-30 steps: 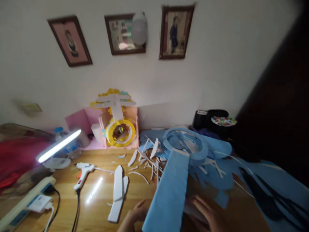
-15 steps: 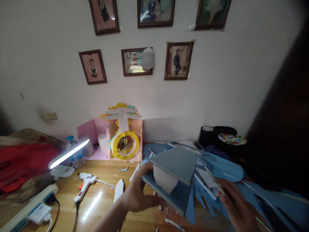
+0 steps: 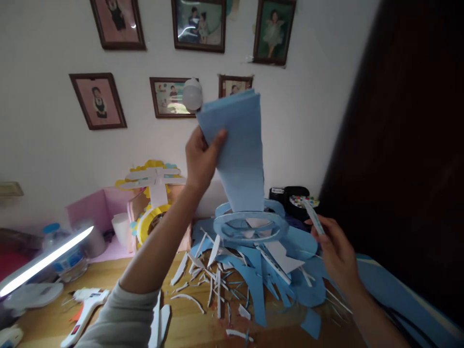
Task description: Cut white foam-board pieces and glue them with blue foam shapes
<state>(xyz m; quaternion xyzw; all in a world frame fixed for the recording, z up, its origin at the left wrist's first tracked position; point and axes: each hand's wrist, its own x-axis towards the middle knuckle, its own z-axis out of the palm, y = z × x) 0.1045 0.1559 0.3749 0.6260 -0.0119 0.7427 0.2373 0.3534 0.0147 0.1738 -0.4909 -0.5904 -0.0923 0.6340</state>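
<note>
My left hand (image 3: 203,157) grips the upper end of a blue foam-board craft piece (image 3: 241,154), thumb on its front face. The piece is a tall, tapering panel held upright, with a blue oval ring (image 3: 250,226) at its lower end. Whether the ring is fixed to the panel I cannot tell. At the right, my right hand (image 3: 335,246) is closed around a slim whitish stick-like thing (image 3: 313,217), pointing up and left; its kind is unclear. Under the ring lie blue foam-board sheets (image 3: 304,285) and white and blue offcuts (image 3: 219,292).
A glue gun (image 3: 85,309) and a lit lamp (image 3: 47,261) stand at the left, near a water bottle (image 3: 67,256). Behind are a pink box (image 3: 87,210) and a yellow craft piece (image 3: 150,222). A black container (image 3: 290,193) sits back right. Framed photos (image 3: 199,24) hang above.
My left hand has raised the blue foam-board piece and turned it upright, showing its long face and the ring. My right hand has moved up, still with the slim thing. The view has swung right.
</note>
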